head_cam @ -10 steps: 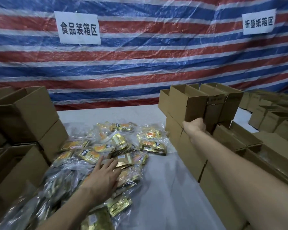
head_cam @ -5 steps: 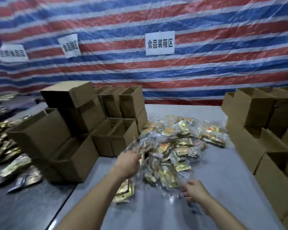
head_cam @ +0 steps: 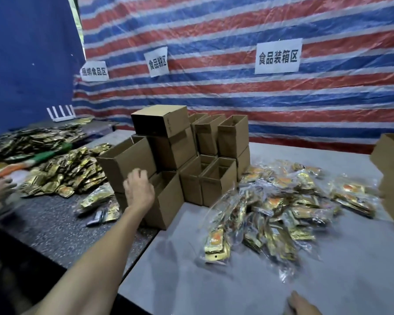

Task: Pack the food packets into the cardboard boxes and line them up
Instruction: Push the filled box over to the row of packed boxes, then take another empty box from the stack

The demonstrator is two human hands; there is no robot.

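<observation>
The left hand has been taken off the packets and brought up to the boxes stacked at the left; the right hand has been drawn back to the near edge of the table, and the view has been swung leftward

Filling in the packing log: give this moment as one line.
left hand at front boxes, grip unclear | right hand low over table, mostly cut off | packets heaped on table
</observation>
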